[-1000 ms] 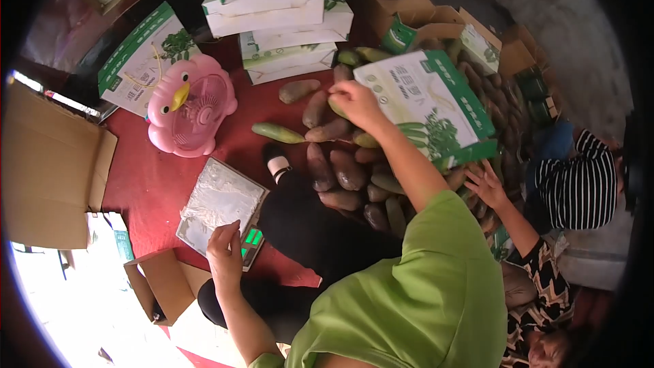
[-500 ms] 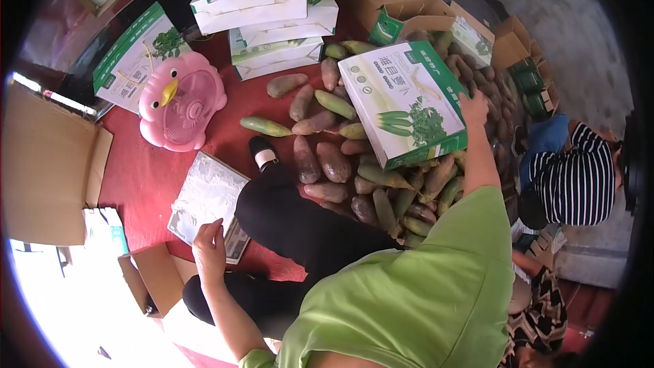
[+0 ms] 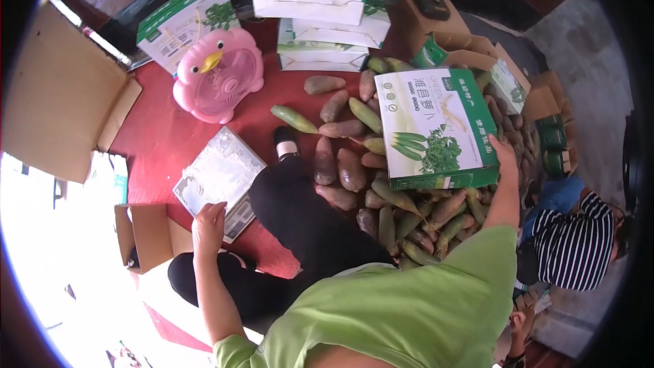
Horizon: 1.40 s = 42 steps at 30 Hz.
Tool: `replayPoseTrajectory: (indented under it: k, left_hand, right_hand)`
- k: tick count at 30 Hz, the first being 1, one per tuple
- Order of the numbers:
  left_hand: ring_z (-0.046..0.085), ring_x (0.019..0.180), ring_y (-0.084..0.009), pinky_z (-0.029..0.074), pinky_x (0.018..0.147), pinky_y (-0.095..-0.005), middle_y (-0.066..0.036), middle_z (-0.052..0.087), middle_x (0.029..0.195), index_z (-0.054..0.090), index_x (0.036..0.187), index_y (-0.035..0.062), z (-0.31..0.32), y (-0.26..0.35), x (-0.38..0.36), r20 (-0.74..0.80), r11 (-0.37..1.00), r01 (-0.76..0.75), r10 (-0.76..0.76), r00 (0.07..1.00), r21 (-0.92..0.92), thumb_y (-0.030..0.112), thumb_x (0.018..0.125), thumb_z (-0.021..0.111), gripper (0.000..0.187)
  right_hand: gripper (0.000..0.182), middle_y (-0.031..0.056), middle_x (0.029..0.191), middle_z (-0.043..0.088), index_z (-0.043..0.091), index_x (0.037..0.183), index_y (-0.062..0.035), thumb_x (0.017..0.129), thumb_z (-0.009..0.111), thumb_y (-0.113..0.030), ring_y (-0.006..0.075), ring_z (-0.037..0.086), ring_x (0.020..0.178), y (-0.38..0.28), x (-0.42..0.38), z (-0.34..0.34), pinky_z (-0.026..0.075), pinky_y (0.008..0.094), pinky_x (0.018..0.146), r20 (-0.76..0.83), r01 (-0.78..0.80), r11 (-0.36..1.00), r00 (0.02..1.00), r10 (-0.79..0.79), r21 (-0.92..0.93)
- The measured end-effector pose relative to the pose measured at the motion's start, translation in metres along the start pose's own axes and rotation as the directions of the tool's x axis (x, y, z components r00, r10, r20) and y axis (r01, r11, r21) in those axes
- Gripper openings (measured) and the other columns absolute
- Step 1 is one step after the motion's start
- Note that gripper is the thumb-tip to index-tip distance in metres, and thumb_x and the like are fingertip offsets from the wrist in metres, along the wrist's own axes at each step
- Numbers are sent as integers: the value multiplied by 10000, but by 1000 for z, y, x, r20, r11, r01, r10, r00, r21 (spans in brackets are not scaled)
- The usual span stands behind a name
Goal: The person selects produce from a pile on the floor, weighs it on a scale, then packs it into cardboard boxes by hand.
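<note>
My right hand (image 3: pixel 503 157) grips the near right side of a white and green radish carton (image 3: pixel 417 110). The carton lies on its broad side, face up, over a heap of green radishes (image 3: pixel 386 230), and covers part of them. My left hand (image 3: pixel 208 225) is held by the near edge of a flat scale (image 3: pixel 216 167) with a pale, worn top. Its fingers are bent and close together, with no object visible in them. Several radishes, some of them in clear wrap, spread over the red floor between the scale and the carton.
Stacked white cartons (image 3: pixel 310 0) stand at the back, beside a pink animal-shaped fan (image 3: pixel 256 88) and an upright carton (image 3: pixel 153 31). Open brown boxes (image 3: pixel 470 48) are at the back right. A person in a striped top (image 3: pixel 572 242) is at the right. An open brown box (image 3: pixel 151 232) stands on the left.
My view has turned, so the whole scene sits further right in it. My right hand stays on the carton, which remains over the heap. My left hand stays near the scale.
</note>
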<state>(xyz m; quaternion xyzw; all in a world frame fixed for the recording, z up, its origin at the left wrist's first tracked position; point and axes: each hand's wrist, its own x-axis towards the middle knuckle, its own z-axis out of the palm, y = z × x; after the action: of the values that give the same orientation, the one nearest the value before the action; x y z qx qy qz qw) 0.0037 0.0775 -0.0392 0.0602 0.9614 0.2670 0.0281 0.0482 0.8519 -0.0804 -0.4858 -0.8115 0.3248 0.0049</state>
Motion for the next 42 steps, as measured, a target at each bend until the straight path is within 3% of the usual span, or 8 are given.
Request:
replayPoseTrajectory:
  k: [2,8,22,25,31,32,35,42]
  left_hand:
    - [622,766,-328,484,682,-383,-155,625,819,686,954,34,-1,-1,-1,2,1000,20,-20,1000,-11,54,821,584,169]
    - [623,814,-332,486,714,-388,-145,630,860,683,974,64,-9,3,-3,-13,996,61,-62,998,-69,84,831,590,172]
    - [632,801,-326,491,707,-374,-135,644,883,683,970,44,-32,-1,-23,-112,987,39,-57,992,-154,87,840,601,161]
    - [636,796,-316,489,707,-364,-138,646,883,681,981,39,-36,0,-22,-130,973,28,-59,990,-229,86,839,610,165]
    - [626,888,-307,486,782,-355,-136,648,959,674,1016,38,-42,1,-21,-159,918,-9,-59,985,-397,92,839,625,192]
    - [614,949,-309,479,826,-360,-132,644,1009,668,1039,42,-43,1,-21,-176,913,-24,-52,983,-407,95,836,628,214]
    - [549,1095,-320,441,926,-384,-142,592,1163,622,1144,68,-34,-14,-14,-237,954,-70,-2,972,-292,107,818,646,330]
    - [423,1243,-379,371,1021,-442,-171,460,1345,458,1343,148,10,-62,-20,-28,952,303,-304,952,-46,258,780,686,618]
  right_hand:
    - [535,85,1036,666,609,1131,8,785,729,-383,206,632,906,-21,-17,-19,475,346,821,335,-198,895,940,58,400]
    - [414,53,1033,661,596,1151,-40,823,695,-273,167,630,909,-96,-65,-18,493,320,796,462,-107,839,868,-182,533]
    - [101,-5,709,638,653,807,27,747,667,-53,41,553,633,-338,-281,-15,449,224,572,554,703,694,521,-650,154]
    - [107,-9,691,627,634,757,38,751,666,-64,35,539,629,-375,-318,-9,447,224,574,540,793,570,390,-746,215]
    - [184,101,599,513,563,735,62,752,675,-82,149,499,541,-438,-376,54,391,293,522,386,935,-282,-348,-855,217]
    - [202,159,615,523,596,735,31,755,675,-154,279,514,554,-444,-394,68,388,365,541,366,928,-344,-373,-852,146]
    - [197,117,770,634,675,818,-44,747,665,-228,312,621,746,-448,-410,140,486,396,664,249,863,-458,-501,-829,212]
    - [128,-8,792,528,679,852,-194,735,640,-160,184,569,810,-395,-416,291,507,338,657,346,779,-601,-622,-703,180]
